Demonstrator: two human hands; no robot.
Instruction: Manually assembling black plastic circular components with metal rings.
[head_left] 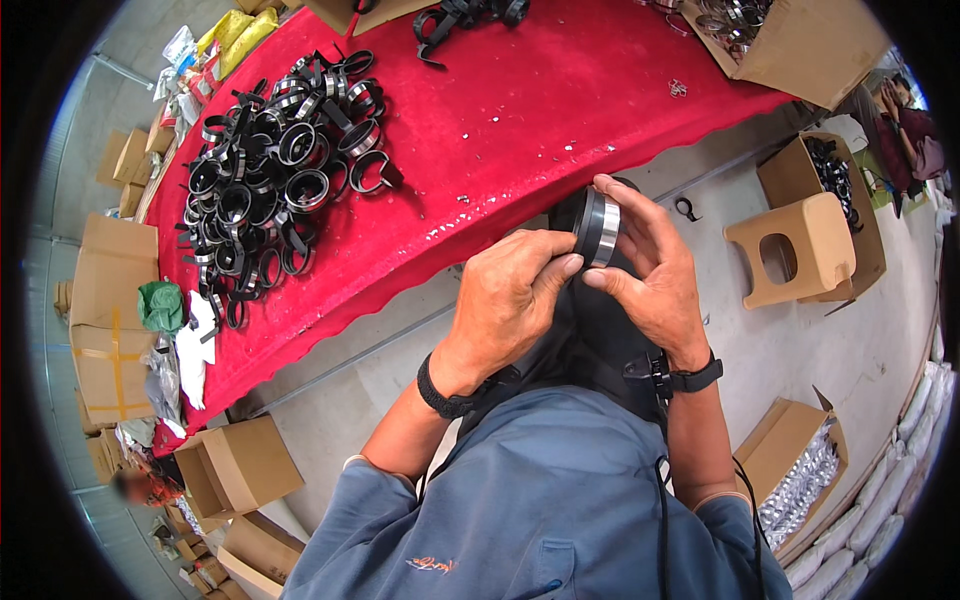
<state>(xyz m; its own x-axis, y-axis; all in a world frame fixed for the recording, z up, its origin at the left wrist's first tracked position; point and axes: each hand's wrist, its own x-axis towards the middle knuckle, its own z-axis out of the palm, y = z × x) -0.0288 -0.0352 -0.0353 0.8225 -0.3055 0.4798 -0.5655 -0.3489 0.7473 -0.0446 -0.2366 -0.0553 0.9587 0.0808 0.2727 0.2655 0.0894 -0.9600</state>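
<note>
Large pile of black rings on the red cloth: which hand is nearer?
Left. The left hand is below and right of the pile in the picture; the right hand is farther right, beyond the ring both hands hold.

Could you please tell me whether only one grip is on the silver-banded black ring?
No, the left grip touches the left side of the ring while the right grip holds its right side.

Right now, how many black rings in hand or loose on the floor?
2: held ring between left hand and right hand; floor ring, right of them. More may be hidden.
</note>
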